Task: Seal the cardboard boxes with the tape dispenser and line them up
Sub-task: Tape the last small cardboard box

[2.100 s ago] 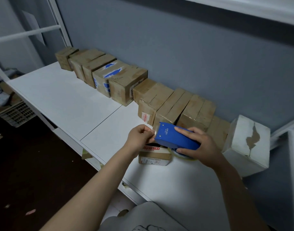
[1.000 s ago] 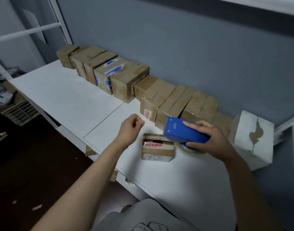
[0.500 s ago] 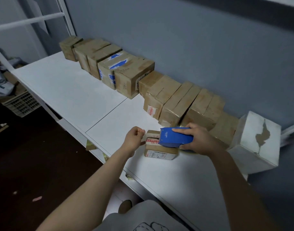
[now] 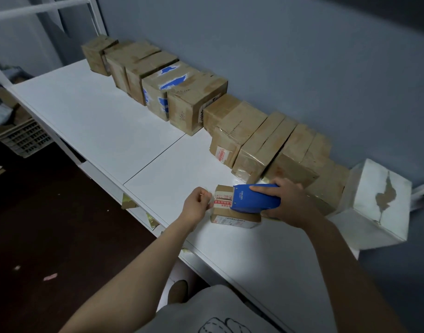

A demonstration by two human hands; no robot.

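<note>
A small flat cardboard box (image 4: 232, 216) with red-and-white labels lies on the white table (image 4: 110, 126) in front of me. My right hand (image 4: 290, 203) grips the blue tape dispenser (image 4: 255, 198), which lies across the top of that box. My left hand (image 4: 197, 205) is at the box's left end, fingers pinched together against its edge; the clear tape itself is too faint to make out. Several taped cardboard boxes (image 4: 242, 131) stand in a row along the grey wall behind.
A white cube-shaped box (image 4: 374, 203) with a torn patch sits at the right end of the row. A plastic crate (image 4: 23, 138) sits on the dark floor at left. A white metal frame (image 4: 95, 18) rises at the table's far end.
My right hand has lowered the dispenser from above the table onto the small box. My left hand came back from mid-air to the box's left end and pinches there.
</note>
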